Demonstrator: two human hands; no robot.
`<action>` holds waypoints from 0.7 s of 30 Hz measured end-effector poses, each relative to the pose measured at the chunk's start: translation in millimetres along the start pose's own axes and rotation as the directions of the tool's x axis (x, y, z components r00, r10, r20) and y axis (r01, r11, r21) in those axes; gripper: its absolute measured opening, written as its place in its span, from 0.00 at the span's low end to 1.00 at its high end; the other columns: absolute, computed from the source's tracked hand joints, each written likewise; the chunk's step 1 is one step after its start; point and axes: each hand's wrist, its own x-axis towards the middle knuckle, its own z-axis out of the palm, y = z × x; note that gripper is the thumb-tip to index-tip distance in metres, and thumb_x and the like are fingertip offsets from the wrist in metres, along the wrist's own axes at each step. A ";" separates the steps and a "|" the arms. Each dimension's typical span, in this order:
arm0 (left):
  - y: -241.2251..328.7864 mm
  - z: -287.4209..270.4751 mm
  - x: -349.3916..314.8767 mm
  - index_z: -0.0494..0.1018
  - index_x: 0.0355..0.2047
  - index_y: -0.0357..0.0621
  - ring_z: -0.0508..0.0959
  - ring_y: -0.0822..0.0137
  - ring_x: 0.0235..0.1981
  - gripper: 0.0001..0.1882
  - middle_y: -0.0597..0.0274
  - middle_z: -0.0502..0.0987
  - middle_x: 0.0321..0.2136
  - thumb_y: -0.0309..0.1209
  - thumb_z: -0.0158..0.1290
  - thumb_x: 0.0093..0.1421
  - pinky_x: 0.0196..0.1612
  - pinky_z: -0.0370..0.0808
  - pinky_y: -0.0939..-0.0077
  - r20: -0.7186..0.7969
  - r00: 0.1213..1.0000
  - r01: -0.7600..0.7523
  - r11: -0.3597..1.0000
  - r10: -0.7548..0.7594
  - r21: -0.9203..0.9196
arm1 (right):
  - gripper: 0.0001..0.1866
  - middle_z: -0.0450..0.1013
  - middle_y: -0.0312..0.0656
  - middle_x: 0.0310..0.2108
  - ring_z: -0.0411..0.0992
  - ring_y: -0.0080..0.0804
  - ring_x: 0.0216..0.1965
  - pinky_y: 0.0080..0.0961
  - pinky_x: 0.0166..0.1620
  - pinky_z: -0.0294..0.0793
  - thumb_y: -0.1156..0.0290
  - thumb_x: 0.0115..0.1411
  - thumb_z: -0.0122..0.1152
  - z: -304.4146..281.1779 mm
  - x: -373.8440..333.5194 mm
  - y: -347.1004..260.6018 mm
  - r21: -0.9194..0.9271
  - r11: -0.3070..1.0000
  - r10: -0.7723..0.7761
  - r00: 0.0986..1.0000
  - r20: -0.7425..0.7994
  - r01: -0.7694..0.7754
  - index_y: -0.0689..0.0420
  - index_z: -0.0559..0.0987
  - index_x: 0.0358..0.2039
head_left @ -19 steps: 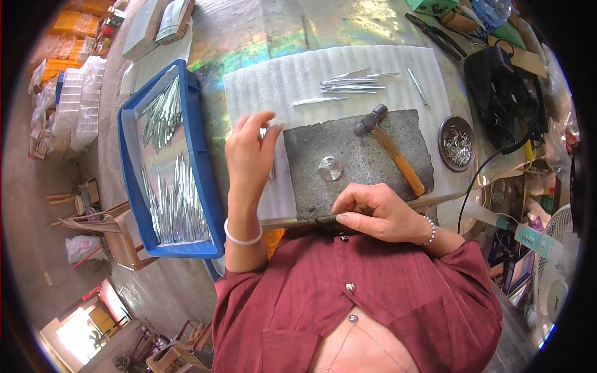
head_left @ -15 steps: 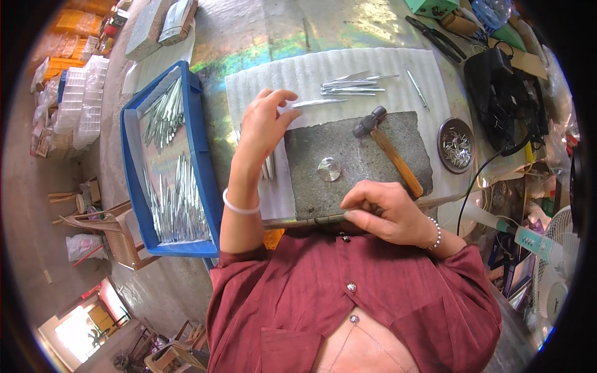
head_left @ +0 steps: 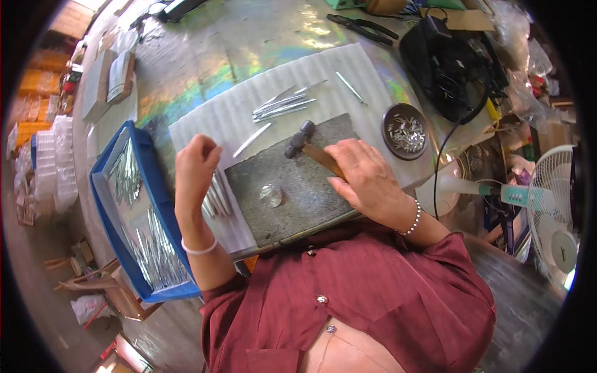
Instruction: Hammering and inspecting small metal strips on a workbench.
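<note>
My right hand (head_left: 367, 177) lies over the wooden handle of a hammer (head_left: 323, 160), its fingers and thumb on either side. The hammer's dark metal head rests on a grey stone slab (head_left: 252, 221). A small round, shiny disc (head_left: 271, 196) sits on that slab, left of the hammer. My left hand (head_left: 198, 163) is closed, its fingers curled in; whatever they may hold is hidden. Just beside it, several slim silvery metal rods (head_left: 216, 198) lie on the white foam sheet (head_left: 205, 127). One pointed silvery piece (head_left: 252, 140) lies apart, beyond the slab.
A blue tray (head_left: 163, 217) with two heaps of thin metal pieces stands at the left. More rods (head_left: 283, 105) lie farther back on the foam. To the right are a round dish (head_left: 387, 133) of small metal bits, pliers (head_left: 364, 28) and a black corded device (head_left: 444, 68).
My right hand has moved onto the hammer handle. My left hand has drawn back from the single pointed piece toward the nearer rods, its fingers curling. The whole view has turned.
</note>
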 end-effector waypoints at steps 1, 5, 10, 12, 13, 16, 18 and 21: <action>4.1 -0.1 -2.8 0.72 0.29 0.35 0.73 0.66 0.21 0.08 0.57 0.73 0.19 0.25 0.58 0.50 0.27 0.70 0.73 -0.027 0.998 0.047 0.995 -0.049 -0.089 | 0.23 0.66 0.48 0.43 0.66 0.46 0.45 0.37 0.49 0.65 0.73 0.49 0.62 1.2 0.5 -0.1 -0.007 1.000 0.011 1.000 -0.002 -0.011 0.61 0.68 0.46; -5.4 18.3 5.4 0.72 0.29 0.36 0.73 0.67 0.25 0.10 0.58 0.73 0.23 0.25 0.59 0.48 0.30 0.70 0.73 0.117 0.993 -0.008 0.995 0.020 -0.100 | 0.23 0.65 0.46 0.41 0.67 0.41 0.44 0.34 0.45 0.68 0.75 0.47 0.61 9.0 1.3 -1.7 -0.158 0.987 0.030 1.000 0.010 -0.028 0.62 0.68 0.45; -10.4 22.2 23.3 0.72 0.27 0.36 0.73 0.64 0.26 0.10 0.56 0.72 0.23 0.26 0.60 0.46 0.32 0.69 0.71 0.312 0.947 -0.083 0.996 0.073 0.019 | 0.21 0.65 0.45 0.38 0.69 0.40 0.40 0.32 0.39 0.71 0.76 0.45 0.59 2.9 -2.6 2.6 -0.197 0.973 0.125 0.992 0.011 -0.121 0.61 0.69 0.42; -13.2 21.8 23.2 0.71 0.26 0.36 0.73 0.61 0.26 0.10 0.54 0.72 0.23 0.26 0.60 0.46 0.31 0.69 0.69 0.322 0.945 -0.065 0.998 0.057 0.015 | 0.19 0.66 0.48 0.38 0.71 0.44 0.37 0.35 0.39 0.72 0.77 0.47 0.57 -1.4 -5.7 8.4 -0.017 0.971 0.238 0.967 0.091 -0.238 0.60 0.69 0.42; -12.9 21.9 22.7 0.71 0.26 0.36 0.73 0.61 0.26 0.10 0.54 0.72 0.23 0.26 0.60 0.46 0.31 0.69 0.69 0.319 0.946 -0.058 0.998 0.051 0.013 | 0.19 0.66 0.48 0.38 0.71 0.44 0.37 0.35 0.39 0.72 0.77 0.47 0.57 -3.3 -7.6 13.9 -0.018 0.972 0.233 0.968 0.097 -0.233 0.60 0.69 0.42; -14.7 13.0 21.9 0.71 0.25 0.36 0.72 0.57 0.26 0.09 0.52 0.72 0.23 0.28 0.59 0.46 0.32 0.69 0.68 0.316 0.941 -0.121 0.992 0.123 -0.026 | 0.16 0.69 0.52 0.38 0.71 0.51 0.38 0.39 0.41 0.71 0.76 0.50 0.54 -11.9 -11.4 42.7 0.082 0.958 0.286 0.946 -0.152 -0.276 0.61 0.70 0.41; -14.6 6.4 17.7 0.72 0.25 0.37 0.73 0.56 0.27 0.09 0.52 0.72 0.23 0.30 0.58 0.47 0.33 0.69 0.66 0.333 0.937 -0.128 0.990 0.102 0.057 | 0.16 0.71 0.53 0.39 0.70 0.53 0.40 0.40 0.42 0.70 0.74 0.50 0.54 -20.8 -14.5 64.8 0.004 0.946 0.316 0.919 -0.237 -0.324 0.62 0.72 0.41; -26.9 14.3 19.8 0.72 0.25 0.39 0.74 0.54 0.27 0.06 0.52 0.73 0.22 0.28 0.55 0.49 0.32 0.70 0.63 0.288 0.937 -0.229 0.970 0.196 0.085 | 0.18 0.72 0.54 0.41 0.72 0.48 0.42 0.36 0.46 0.70 0.73 0.51 0.58 -32.6 -26.4 98.3 -0.100 0.872 0.444 0.861 -0.247 -0.479 0.64 0.73 0.44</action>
